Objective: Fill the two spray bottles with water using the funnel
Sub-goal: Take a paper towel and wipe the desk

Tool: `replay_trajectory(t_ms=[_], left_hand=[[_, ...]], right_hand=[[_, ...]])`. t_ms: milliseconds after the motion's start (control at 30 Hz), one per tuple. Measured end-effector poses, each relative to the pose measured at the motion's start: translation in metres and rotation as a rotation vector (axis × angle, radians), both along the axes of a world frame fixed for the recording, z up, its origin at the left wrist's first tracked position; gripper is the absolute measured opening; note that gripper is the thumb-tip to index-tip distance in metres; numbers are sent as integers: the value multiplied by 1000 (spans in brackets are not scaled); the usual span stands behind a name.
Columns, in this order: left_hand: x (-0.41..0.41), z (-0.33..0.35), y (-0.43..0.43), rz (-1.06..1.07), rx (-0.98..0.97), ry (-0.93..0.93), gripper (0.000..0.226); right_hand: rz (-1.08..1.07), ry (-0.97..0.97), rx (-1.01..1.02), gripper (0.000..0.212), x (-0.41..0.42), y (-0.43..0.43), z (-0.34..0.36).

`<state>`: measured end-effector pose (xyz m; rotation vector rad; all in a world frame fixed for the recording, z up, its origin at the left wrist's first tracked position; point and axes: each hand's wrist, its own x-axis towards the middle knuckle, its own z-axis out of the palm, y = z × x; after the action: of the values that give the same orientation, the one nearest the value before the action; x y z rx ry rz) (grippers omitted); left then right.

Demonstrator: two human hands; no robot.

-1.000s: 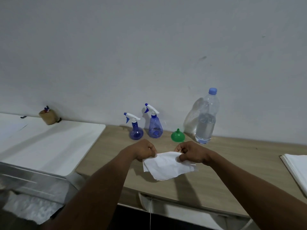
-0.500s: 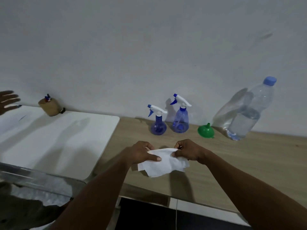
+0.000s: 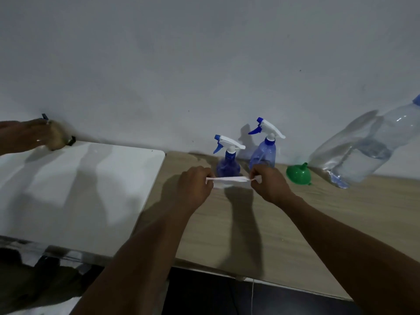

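Observation:
Two small blue spray bottles with white triggers stand by the wall: the round one [image 3: 228, 165] on the left, the taller one [image 3: 263, 153] on the right. A green funnel [image 3: 298, 174] lies mouth down beside them. A large clear water bottle [image 3: 361, 153], partly full, stands at the right edge. My left hand [image 3: 195, 186] and my right hand [image 3: 270, 184] each pinch one end of a white tissue [image 3: 230, 180], held flat and edge-on just in front of the spray bottles, above the wooden table [image 3: 318, 223].
A white board [image 3: 79, 189] adjoins the wooden table on the left. Another person's hand [image 3: 25, 135] reaches over a small tan holder [image 3: 55, 138] at the wall. A dark gap lies below the table's front edge.
My view has swung left, so the bottles and funnel sit further right. My hands have drawn the tissue out into a thin horizontal strip. The other person's hand has reached the tan holder.

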<state>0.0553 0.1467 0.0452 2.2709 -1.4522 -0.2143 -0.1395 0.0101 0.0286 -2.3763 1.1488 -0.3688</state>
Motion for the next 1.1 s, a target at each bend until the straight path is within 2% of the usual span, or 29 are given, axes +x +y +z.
replay_trajectory(t_ms=[100, 167, 267, 333, 500, 600, 700, 767, 867, 1100], left_hand=[[4, -20, 1, -75, -30, -128, 22], [7, -44, 3, -110, 2, -147, 23], [11, -88, 9, -188, 87, -141, 27], [9, -107, 14, -210, 149, -146, 24], [12, -122, 24, -166, 94, -164, 44], [14, -126, 31, -80, 178, -213, 56], [11, -135, 40, 39, 277, -180, 72], [11, -142, 47, 77, 276, -147, 79], [11, -148, 51, 49, 291, -150, 86], [7, -151, 45, 79, 311, -155, 86]], right_hand=[[73, 84, -251, 14, -5, 4, -21], [125, 181, -291, 14, -13, 9, -44], [124, 258, -201, 16, -24, 19, -79], [103, 272, -155, 32, -28, 26, -92], [102, 240, -307, 45, -19, 36, -86], [247, 236, -331, 52, 3, 40, -83], [444, 246, -240, 63, 31, 42, -92], [499, 294, -179, 70, 42, 43, -105], [469, 343, -177, 73, 42, 43, -122], [410, 345, -185, 74, 27, 28, -123]])
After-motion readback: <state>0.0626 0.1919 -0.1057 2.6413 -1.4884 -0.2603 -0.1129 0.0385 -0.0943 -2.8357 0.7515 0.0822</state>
